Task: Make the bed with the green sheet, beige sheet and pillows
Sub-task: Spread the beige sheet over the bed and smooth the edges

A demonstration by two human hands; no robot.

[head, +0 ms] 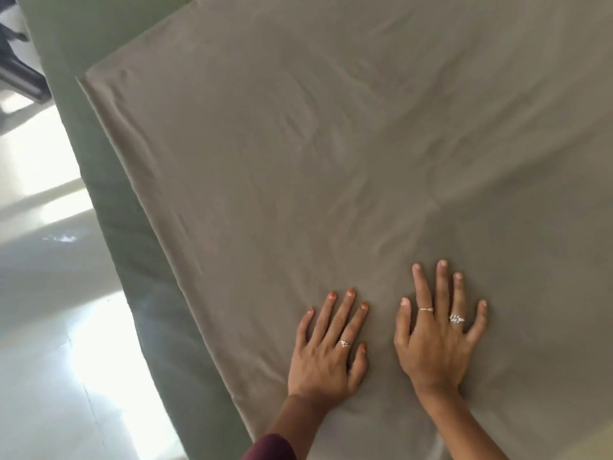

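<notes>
The left hand (pixel 326 355) and the right hand (pixel 438 340) lie flat with fingers spread, side by side on the beige sheet (pixel 331 144), which covers the green sheet (pixel 109 180) showing along its left edge.

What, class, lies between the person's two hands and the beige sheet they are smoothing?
Nothing visible. The left hand and the right hand both lie flat, fingers spread, directly on the beige sheet, which lies over the green sheet.
</notes>
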